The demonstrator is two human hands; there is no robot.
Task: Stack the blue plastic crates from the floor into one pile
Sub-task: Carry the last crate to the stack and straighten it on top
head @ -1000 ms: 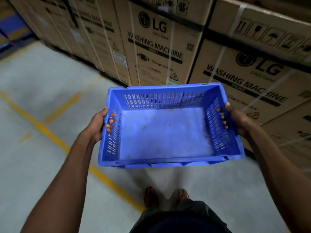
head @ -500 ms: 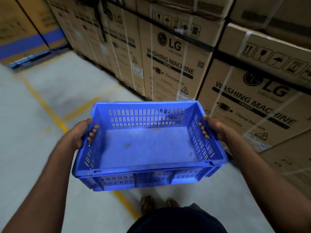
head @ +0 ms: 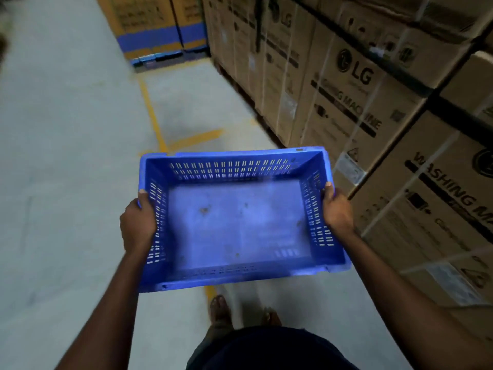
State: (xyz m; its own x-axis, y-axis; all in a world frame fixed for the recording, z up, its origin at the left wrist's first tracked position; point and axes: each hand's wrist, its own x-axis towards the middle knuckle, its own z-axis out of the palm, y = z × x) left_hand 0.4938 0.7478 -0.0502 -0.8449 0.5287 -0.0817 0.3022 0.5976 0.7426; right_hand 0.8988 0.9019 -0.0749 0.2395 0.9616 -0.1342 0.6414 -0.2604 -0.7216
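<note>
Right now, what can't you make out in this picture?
Head view only:
- Fingers of left hand and right hand: hidden behind the walls of the blue crate.
- Small print on the cardboard boxes: motion-blurred.
- Where the crate gets stacked: outside the frame.

Crate (head: 234, 225) matt scuffed plastic; boxes (head: 346, 102) cardboard.

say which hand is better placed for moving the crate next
Neither alone: the left hand and right hand grip opposite ends of the crate. Left probably leads: floor on its side, cartons close by the right.
</note>
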